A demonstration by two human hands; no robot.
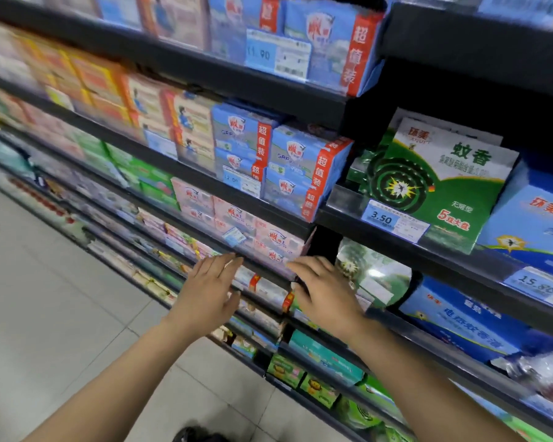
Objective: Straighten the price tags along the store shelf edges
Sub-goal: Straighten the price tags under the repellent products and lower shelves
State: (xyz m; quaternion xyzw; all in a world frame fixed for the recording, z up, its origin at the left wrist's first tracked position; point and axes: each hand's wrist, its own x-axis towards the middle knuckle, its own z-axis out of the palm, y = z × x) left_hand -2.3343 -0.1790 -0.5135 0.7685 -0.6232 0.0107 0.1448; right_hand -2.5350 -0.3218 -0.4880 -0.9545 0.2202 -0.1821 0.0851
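A small blue-and-white price tag (234, 236) sits crooked in front of the pink soap packs (262, 237) on the third shelf down. Both hands reach toward the black shelf edge (205, 244) just below it. My left hand (209, 290) is open, fingers together and stretched, fingertips near the edge under the tag. My right hand (324, 290) is open too, palm down, fingers pointing left at the edge beside the pink packs. Neither hand holds anything. Other tags hang level: 11.90 (276, 55), 12.00 (241, 183), 3.50 (393, 221), 15.80 (538, 287).
Dark shelves run diagonally from lower right to upper left, packed with blue soap packs (304, 173), green mosquito-coil boxes (441, 183) and blue boxes (460, 320). Pale floor tiles (45, 298) lie to the left. A dark shoe (195, 435) shows at the bottom.
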